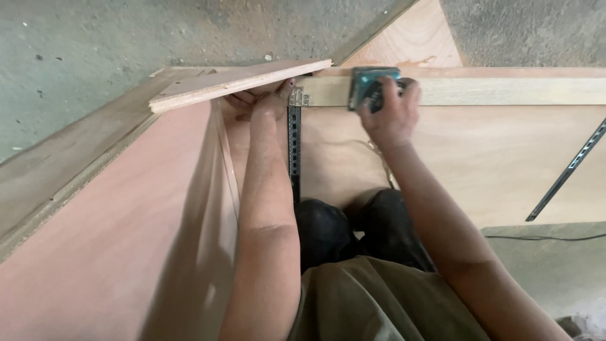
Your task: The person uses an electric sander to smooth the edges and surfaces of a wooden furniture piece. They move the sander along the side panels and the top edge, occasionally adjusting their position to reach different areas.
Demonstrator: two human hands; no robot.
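Holding up a thin wooden board [240, 81] with fingers curled under its edge, the left hand [265, 101] is beside a small metal hinge [298, 97], while the right hand [391, 113] wraps tight around a teal tool [369, 85] on the pale wooden rail [505, 90], near a black slotted strip [294, 148].

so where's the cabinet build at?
Done: the plywood carcass is up, with a black slotted rail on its panel. In hand: left hand steadies a plywood board by a small metal hinge; right hand grips a teal power tool. Left: hard to tell.
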